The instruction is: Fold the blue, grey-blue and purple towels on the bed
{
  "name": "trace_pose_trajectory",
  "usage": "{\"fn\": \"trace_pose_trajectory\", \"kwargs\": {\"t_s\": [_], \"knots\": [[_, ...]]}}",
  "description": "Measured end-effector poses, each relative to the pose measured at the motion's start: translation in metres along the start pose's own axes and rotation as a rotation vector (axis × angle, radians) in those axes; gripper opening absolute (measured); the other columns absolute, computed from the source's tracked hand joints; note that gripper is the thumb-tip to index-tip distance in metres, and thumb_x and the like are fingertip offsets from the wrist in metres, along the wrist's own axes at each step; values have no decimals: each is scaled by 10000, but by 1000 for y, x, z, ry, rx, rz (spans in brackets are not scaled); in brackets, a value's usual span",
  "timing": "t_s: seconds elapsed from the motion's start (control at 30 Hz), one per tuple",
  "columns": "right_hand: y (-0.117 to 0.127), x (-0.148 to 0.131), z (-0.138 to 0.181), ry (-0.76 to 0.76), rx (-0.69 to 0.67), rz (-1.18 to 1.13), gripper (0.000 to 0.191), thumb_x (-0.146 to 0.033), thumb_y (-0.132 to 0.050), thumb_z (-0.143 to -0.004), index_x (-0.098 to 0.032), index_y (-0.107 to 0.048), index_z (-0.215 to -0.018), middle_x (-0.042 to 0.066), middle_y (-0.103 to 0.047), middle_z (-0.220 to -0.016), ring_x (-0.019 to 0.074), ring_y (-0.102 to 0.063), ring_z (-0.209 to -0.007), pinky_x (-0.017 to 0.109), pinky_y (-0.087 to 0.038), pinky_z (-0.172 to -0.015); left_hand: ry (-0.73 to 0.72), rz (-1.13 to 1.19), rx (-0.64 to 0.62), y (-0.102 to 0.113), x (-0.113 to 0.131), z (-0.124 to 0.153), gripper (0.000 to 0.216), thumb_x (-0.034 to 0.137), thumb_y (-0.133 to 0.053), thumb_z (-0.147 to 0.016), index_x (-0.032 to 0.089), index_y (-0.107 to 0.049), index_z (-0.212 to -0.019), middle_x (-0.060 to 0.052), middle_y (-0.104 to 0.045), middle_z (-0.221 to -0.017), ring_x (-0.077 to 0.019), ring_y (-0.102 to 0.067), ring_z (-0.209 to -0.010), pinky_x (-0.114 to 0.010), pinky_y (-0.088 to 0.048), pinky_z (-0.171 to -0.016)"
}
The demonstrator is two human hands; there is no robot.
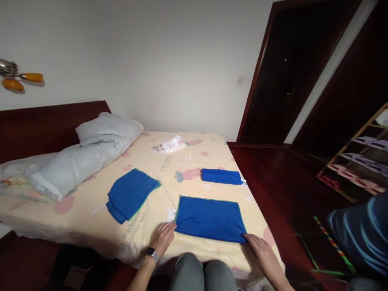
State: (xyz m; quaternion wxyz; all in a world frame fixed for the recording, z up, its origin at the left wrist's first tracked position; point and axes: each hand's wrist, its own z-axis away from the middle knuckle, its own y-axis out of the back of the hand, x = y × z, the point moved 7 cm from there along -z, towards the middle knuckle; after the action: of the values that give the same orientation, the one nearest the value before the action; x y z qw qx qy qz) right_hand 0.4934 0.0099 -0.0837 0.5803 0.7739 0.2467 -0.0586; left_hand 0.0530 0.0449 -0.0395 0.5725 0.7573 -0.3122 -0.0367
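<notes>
A blue cloth (210,218) with green edging lies spread flat on the bed near my knees. My left hand (164,237) pinches its near left corner, a watch on that wrist. At the near right corner, my right hand (261,251) has closed its fingers on the same cloth. To the left lies a second blue cloth (133,192), loosely folded, with green edging and a white tag. Farther back, by the bed's right edge, rests a blue cloth folded into a narrow strip (221,176), a white tag at its right end.
The bed (169,173) has a patterned yellow sheet. A crumpled white plastic bag (172,144) lies at the far side, and a grey quilt (91,157) along the headboard. On the right stand a shoe rack (353,161) and a dark blue rounded object (363,230).
</notes>
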Motion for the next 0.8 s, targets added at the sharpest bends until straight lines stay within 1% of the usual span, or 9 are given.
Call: {"fn": "trace_pose_trajectory", "kwargs": {"t_s": [0.1, 0.17, 0.23, 0.33, 0.43, 0.5, 0.6, 0.73, 0.8], "knots": [[2, -6, 11, 24, -65, -52, 477, -220, -451, -870, -333, -657, -1285, 36, -708, -1241, 279, -646, -1166, 466, -513, -1015, 16, 17, -2, 9, 2, 14, 429, 111, -404, -937, 268, -680, -1226, -49, -733, -1190, -218, -658, -1154, -442, -503, -1067], [-2, -8, 17, -32, -83, -116, 418, -274, -480, -868, -302, -693, -1227, 53, -724, -1199, 284, -662, -1131, 452, -528, -996, 44, 68, -20, 5, 4, 23, 419, 112, -436, -907, 279, -689, -1197, -43, -737, -1169, -223, -662, -1143, -439, -512, -1056], [-7, -5, 22, -152, -48, -206, 387, -365, -506, -857, -263, -715, -1167, 74, -734, -1170, 290, -675, -1105, 437, -542, -979, 123, 156, 4, -1, 1, 31, 412, 124, -458, -877, 279, -689, -1181, -47, -736, -1163, -223, -666, -1132, -423, -527, -1037], [-13, 2, 24, -335, 23, -370, 427, -471, -541, -791, -238, -714, -1104, 91, -739, -1158, 300, -679, -1104, 424, -540, -985, 313, 326, 81, -11, -14, 36, 395, 187, -475, -878, 260, -654, -1223, -63, -730, -1166, -216, -675, -1120, -396, -536, -1024], [-21, 13, 19, -511, 40, -540, 487, -579, -571, -745, -239, -678, -1076, 93, -756, -1108, 304, -697, -1074, 407, -549, -948, 444, 441, 62, -19, -27, 32, 332, 292, -502, -918, 245, -641, -1215, -71, -734, -1138, -219, -692, -1083, -359, -561, -956], [-24, 21, 15, -627, 48, -586, 532, -658, -554, -728, -234, -665, -1030, 100, -770, -1041, 314, -715, -1022, 397, -562, -881, 482, 386, 18, -20, -30, 24, 297, 331, -492, -950, 238, -644, -1186, -66, -744, -1069, -214, -708, -1023, -329, -567, -890], [-26, 30, 7, -721, 48, -534, 551, -715, -518, -704, -235, -677, -922, 110, -777, -973, 335, -727, -957, 395, -555, -791, 494, 159, -42, -16, -27, 9, 275, 262, -440, -977, 231, -626, -1178, -51, -739, -1006, -192, -703, -987, -296, -524, -883], [-24, 33, 4, -739, 4, -437, 544, -708, -464, -734, -238, -672, -913, 101, -778, -958, 311, -732, -897, 374, -538, -750, 528, 16, -50, -15, -20, -5, 310, 135, -415, -942, 224, -618, -1158, -54, -734, -1017, -209, -677, -1024, -323, -471, -909], [-18, 28, 5, -698, -9, -290, 521, -673, -420, -788, -242, -666, -944, 88, -778, -954, 290, -730, -884, 361, -530, -750, 540, -16, -53, -18, -17, -7, 319, 123, -421, -931, 222, -623, -1157, -61, -737, -1036, -225, -667, -1028, -346, -462, -913]]}}
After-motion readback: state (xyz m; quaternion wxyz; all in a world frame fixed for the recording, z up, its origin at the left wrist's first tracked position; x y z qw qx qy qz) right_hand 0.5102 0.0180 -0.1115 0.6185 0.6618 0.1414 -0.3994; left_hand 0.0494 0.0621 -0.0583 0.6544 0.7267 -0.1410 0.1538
